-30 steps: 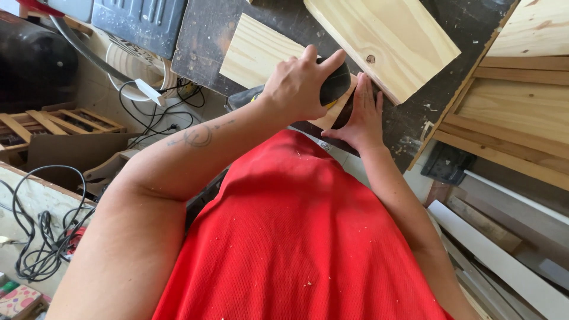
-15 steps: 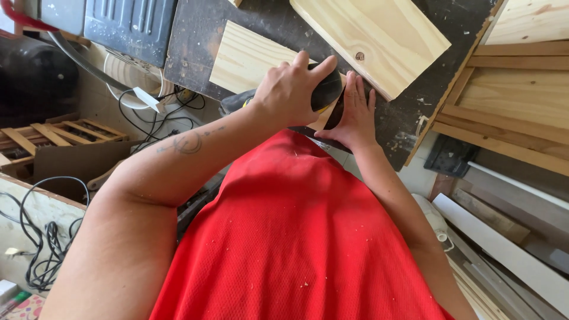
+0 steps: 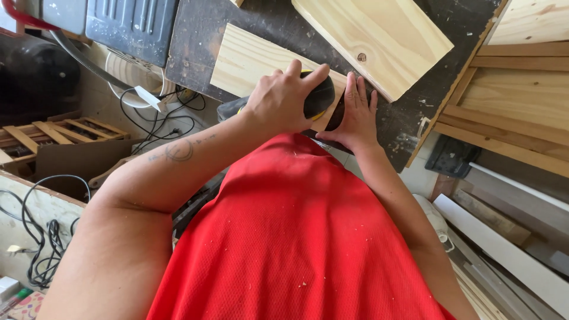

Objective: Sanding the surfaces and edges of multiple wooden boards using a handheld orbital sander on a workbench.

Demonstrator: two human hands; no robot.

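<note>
Fingers of the left hand [image 3: 278, 104] wrap the black-and-yellow sander [image 3: 317, 98] on the pine board [image 3: 249, 62]; the right hand [image 3: 355, 115] lies flat at its three o'clock edge. Slipping sideways, the pad could graze those steadying fingertips.

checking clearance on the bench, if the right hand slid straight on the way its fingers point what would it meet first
Probably the larger pine board lying just past the fingertips of the right hand; only a narrow strip of dark benchtop shows between them.
</note>
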